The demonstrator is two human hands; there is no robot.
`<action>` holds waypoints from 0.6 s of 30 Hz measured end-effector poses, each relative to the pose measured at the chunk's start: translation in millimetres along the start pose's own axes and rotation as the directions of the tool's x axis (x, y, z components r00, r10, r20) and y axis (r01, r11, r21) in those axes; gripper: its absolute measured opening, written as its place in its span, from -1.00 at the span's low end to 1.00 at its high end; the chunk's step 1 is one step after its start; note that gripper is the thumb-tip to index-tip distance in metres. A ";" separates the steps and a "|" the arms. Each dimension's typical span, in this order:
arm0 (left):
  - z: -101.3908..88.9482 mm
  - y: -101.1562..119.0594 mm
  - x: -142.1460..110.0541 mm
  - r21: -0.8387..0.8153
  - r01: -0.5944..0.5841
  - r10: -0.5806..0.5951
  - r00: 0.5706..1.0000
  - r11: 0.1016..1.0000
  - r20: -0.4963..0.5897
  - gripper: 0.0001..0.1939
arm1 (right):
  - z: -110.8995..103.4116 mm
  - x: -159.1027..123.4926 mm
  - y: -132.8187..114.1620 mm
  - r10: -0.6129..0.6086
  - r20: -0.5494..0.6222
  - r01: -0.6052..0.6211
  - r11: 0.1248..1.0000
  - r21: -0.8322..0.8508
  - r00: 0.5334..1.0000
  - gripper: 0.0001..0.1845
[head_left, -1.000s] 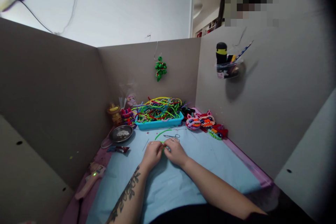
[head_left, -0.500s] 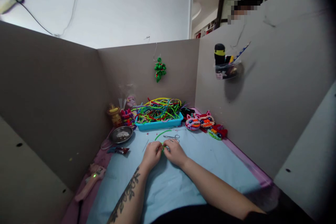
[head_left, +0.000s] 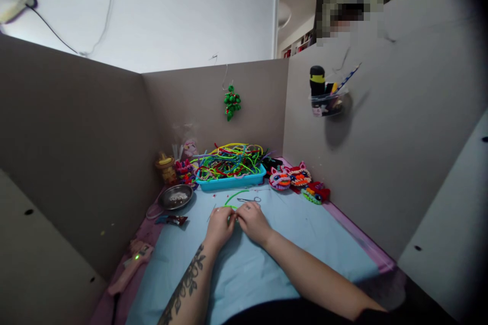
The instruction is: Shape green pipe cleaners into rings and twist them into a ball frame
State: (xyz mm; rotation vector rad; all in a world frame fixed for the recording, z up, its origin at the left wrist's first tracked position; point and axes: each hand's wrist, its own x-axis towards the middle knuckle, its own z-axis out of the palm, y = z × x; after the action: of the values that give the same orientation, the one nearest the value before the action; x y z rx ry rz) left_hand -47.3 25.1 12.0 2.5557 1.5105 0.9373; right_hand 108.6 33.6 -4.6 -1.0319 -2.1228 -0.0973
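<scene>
My left hand [head_left: 220, 224] and my right hand [head_left: 253, 222] meet over the blue cloth, fingertips pinched together. Between them they hold a bright green pipe cleaner [head_left: 231, 207], mostly covered by the fingers. Just beyond lies another length of green pipe cleaner [head_left: 235, 195], curved on the cloth; whether it joins the held one I cannot tell. A pair of scissors [head_left: 250, 199] rests past my right hand. Close to the left fingers is a thin needle-like rod [head_left: 212, 212], partly hidden.
A blue tray [head_left: 232, 183] heaped with coloured pipe cleaners stands at the back. Left of it are a metal bowl [head_left: 175, 197] of small white bits and a dark wrapper [head_left: 172, 220]. A pink glue gun [head_left: 131, 269] lies front left. Woven figures [head_left: 297, 177] sit right. Partitions [head_left: 213, 106] enclose the table.
Green pipe cleaner now shows above the left fingertips, where before it showed between the hands. Both hands stay nearly in place, fingertips shifted slightly.
</scene>
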 end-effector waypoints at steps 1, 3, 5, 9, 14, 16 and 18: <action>-0.1 0.6 0.1 0.015 0.000 0.000 1.000 1.000 -0.007 -0.84 | -0.9 0.2 -1.2 -0.007 -0.003 0.007 1.000 -0.003 1.000 -0.92; -0.1 2.3 0.6 0.041 -0.007 0.007 1.000 0.999 -0.023 -0.83 | -2.5 0.5 -3.5 0.000 -0.019 0.000 1.000 0.001 1.000 -0.91; -0.3 4.8 1.7 0.065 -0.015 0.018 0.999 0.998 -0.040 -0.82 | -3.4 0.8 -5.2 0.017 -0.043 -0.016 1.000 0.013 0.999 -0.90; -0.5 12.3 4.2 0.118 -0.016 0.023 0.998 0.993 -0.064 -0.82 | -3.1 2.0 -7.6 0.047 -0.076 -0.047 0.999 0.010 0.996 -0.88; 2.7 19.8 5.7 0.181 0.002 0.017 0.994 0.983 -0.104 -0.85 | -0.9 5.5 -12.9 0.130 -0.075 -0.135 0.989 -0.061 0.989 -0.88; 5.0 20.3 5.7 0.197 0.019 0.007 0.991 0.980 -0.131 -0.86 | -0.3 7.2 -15.6 0.168 -0.076 -0.174 0.982 -0.077 0.983 -0.88; 6.8 19.9 5.7 0.206 0.028 0.003 0.989 0.978 -0.149 -0.87 | 0.3 8.7 -18.0 0.193 -0.078 -0.200 0.976 -0.083 0.978 -0.89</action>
State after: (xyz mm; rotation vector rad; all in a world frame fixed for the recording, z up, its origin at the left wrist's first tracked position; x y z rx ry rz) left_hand -26.2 21.0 15.4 2.6643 1.7503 1.0415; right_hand 92.5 27.3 5.4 -1.2686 -1.9578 -0.1316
